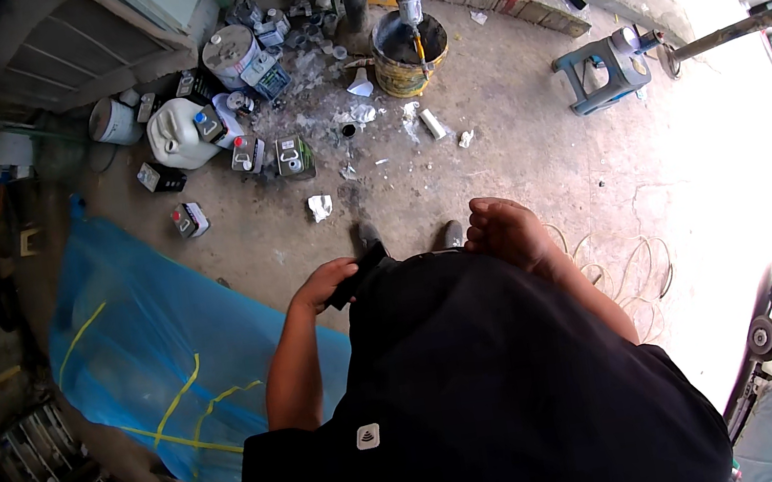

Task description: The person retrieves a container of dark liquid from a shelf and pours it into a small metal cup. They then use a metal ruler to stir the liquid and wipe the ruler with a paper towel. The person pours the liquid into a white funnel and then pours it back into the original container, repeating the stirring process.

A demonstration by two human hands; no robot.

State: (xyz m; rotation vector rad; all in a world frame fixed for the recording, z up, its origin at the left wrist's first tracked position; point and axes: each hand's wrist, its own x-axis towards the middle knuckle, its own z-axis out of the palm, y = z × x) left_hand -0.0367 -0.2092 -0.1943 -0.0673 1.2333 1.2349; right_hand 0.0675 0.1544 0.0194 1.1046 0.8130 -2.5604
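Observation:
My left hand [325, 284], at the left side of my waist, has its fingers closed on a flat black object [359, 277]. The object lies against my dark shirt [512, 361], and its exact kind is unclear. At the right side of my waist is my right hand [508, 232], raised in front of the shirt. Its fingers are loosely bent, and nothing shows in them. Part of the palm is turned out of sight. The tips of my shoes [368, 234] show on the concrete floor beyond.
Blue plastic sheeting [183, 339] with yellow tape covers something at left. Paint cans, metal tins [293, 157] and a white jug [181, 134] crowd the far left. A bucket [409, 52] holds a spray gun [412, 10]. A grey stool [604, 72] and coiled hose [627, 271] are at right.

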